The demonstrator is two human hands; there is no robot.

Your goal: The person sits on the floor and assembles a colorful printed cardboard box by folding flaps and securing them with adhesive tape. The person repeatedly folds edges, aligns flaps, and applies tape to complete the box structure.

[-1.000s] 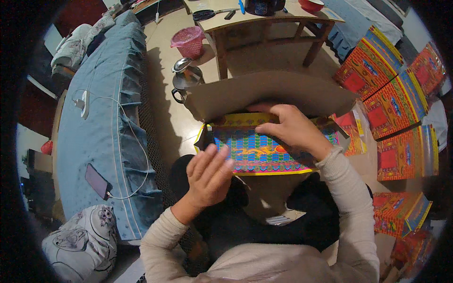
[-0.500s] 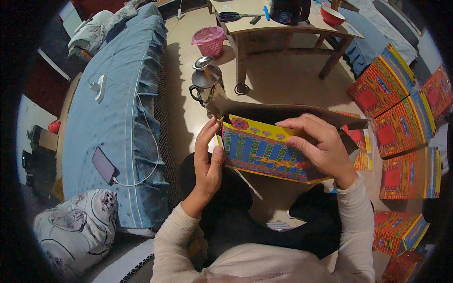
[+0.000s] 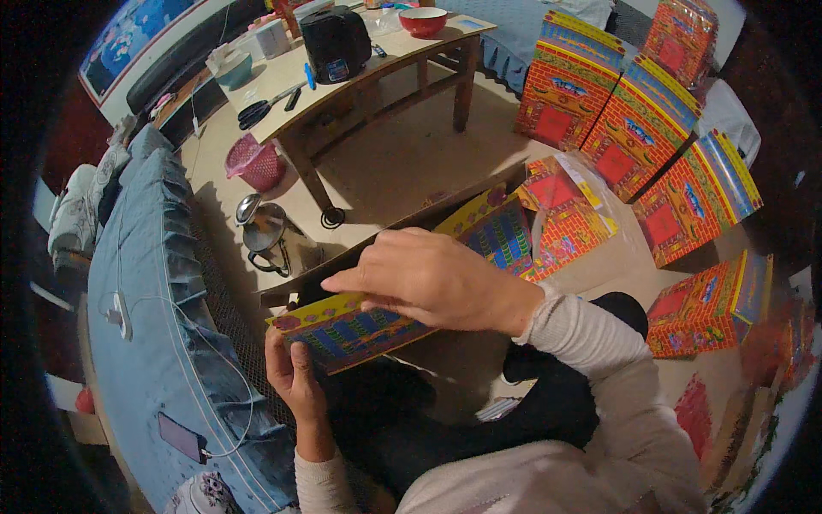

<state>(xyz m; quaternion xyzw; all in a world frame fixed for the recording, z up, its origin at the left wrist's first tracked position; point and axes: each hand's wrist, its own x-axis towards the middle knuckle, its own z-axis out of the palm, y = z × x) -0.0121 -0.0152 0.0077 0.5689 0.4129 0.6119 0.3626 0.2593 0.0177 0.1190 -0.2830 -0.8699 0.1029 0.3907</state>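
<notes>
Fingers (image 3: 276, 364) of left hand (image 3: 301, 390) cup the near-left corner of the printed card panel (image 3: 355, 336), thumb in front; can't tell if pinching. Right hand (image 3: 432, 281) has slid left along its yellow top edge: index extended, others curled, grip hidden. Both hands now work the left end; panel slants above the lap. Limits: brown cardboard (image 3: 355, 253) behind, flask (image 3: 274, 236) near left end, red-printed card (image 3: 561, 206) just beside right end. Most room: floor toward the counter (image 3: 401, 56).

Smooth printed card forms the patterned box (image 3: 364, 336); polished metal gleams on the flask (image 3: 267, 233), perforated plastic shapes the basket (image 3: 257, 167), matt ruffled cloth covers the bed (image 3: 128, 248) and wood frames the desk (image 3: 402, 51).
</notes>
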